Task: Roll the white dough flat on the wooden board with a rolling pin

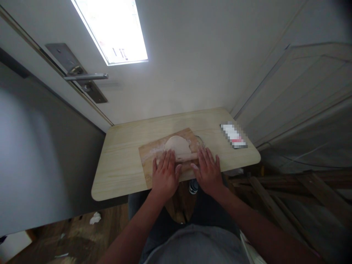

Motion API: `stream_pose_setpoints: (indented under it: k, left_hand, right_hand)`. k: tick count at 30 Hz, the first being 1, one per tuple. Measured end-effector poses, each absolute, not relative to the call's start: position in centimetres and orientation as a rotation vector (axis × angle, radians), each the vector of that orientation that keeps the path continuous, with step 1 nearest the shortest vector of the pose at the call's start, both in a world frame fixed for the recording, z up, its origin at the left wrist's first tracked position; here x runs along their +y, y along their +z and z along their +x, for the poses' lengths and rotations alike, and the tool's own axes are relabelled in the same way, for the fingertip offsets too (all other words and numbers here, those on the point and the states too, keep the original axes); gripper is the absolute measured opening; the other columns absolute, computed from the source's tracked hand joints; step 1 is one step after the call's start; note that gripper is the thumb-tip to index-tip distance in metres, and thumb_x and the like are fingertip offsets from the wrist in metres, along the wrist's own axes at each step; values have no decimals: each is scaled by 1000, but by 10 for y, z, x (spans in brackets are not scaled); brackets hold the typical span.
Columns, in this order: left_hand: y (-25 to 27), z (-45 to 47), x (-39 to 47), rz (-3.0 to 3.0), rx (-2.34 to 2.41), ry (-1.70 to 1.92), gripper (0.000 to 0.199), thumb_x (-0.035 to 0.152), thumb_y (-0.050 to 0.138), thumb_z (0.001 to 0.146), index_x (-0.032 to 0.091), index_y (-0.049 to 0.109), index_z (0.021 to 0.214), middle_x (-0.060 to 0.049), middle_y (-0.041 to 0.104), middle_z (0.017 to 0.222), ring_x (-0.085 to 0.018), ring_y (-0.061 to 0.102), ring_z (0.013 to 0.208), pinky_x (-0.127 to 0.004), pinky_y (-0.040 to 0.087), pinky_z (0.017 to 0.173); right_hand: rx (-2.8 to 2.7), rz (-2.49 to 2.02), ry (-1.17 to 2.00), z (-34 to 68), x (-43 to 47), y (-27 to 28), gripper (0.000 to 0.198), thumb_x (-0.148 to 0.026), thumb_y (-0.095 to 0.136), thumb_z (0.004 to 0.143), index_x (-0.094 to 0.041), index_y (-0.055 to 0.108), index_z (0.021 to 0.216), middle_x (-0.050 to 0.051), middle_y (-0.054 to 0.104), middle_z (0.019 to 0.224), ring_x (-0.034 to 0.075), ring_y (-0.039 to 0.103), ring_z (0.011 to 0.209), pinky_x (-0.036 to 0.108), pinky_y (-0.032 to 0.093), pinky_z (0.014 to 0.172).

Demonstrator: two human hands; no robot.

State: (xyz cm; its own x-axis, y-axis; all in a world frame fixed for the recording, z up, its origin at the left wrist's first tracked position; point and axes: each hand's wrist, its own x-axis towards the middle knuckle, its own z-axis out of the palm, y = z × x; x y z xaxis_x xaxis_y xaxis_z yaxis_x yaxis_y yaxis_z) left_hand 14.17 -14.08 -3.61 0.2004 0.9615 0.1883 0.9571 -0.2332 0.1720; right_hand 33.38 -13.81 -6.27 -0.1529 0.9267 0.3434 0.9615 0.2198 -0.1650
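Observation:
A pale rounded sheet of dough (177, 143) lies on a wooden cutting board (147, 156) dusted with flour. Across the near side of the dough runs a light rolling pin (187, 157). My left hand (165, 174) rests on the pin's left end, fingers stretched forward and flat. On the right end lies my right hand (208, 172), its fingers likewise extended rather than wrapped round. Both thumbs point inward on the near side. My hands cover the pin's ends.
The board sits on a light wooden table (118, 161) against a white door with a metal handle (86, 76). A metal ring (200, 139) shows at the board's right edge. A blurred phone-like object (233, 135) lies at the table's right. Wooden beams (275, 205) stand lower right.

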Motion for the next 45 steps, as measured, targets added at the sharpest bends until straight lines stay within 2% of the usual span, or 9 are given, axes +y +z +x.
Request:
stream_pose_setpoints:
  k: [8,15,23,31,37,45]
  left_hand:
    - [-31,139,-95,2409,1995,384,57,46,26,102,23,35,153,-8,41,157,-27,29,148,-57,17,121]
    - [-29,136,-53,2377,2048,365,55,49,21,102,26,47,146,-7,43,156,-31,35,144,-62,23,117]
    - [-29,128,-9,2309,2061,356,54,53,24,101,29,49,143,-9,49,151,-32,43,137,-63,33,110]
    - [-27,121,27,2241,2061,290,56,52,22,101,26,49,143,-10,46,153,-32,42,139,-65,33,110]
    - [-27,121,30,2231,2074,237,56,52,21,101,27,49,143,-8,45,154,-29,40,140,-64,28,114]
    - [-27,127,-9,2334,2073,299,55,52,22,101,26,52,140,-8,50,150,-31,42,137,-63,28,113]
  right_hand:
    - [-2096,-1746,-89,325,-87,-63,63,-48,35,101,-14,31,154,17,37,156,32,26,146,60,17,115]
    - [-2123,-1788,-70,315,-44,-50,56,-49,31,102,-18,45,147,13,42,154,34,31,142,62,15,114]
    - [-2108,-1807,-115,303,-1,-43,53,-52,30,102,-22,53,140,12,50,148,34,35,140,63,15,113]
    - [-2147,-1839,-22,297,40,-41,54,-55,37,99,-21,55,137,13,52,146,35,40,136,64,18,112]
    - [-2151,-1866,5,296,41,-40,55,-53,38,99,-19,54,138,13,51,147,34,41,136,62,20,113]
    - [-2126,-1884,-68,300,0,-43,55,-52,34,100,-19,52,140,13,51,148,35,40,137,63,15,113]
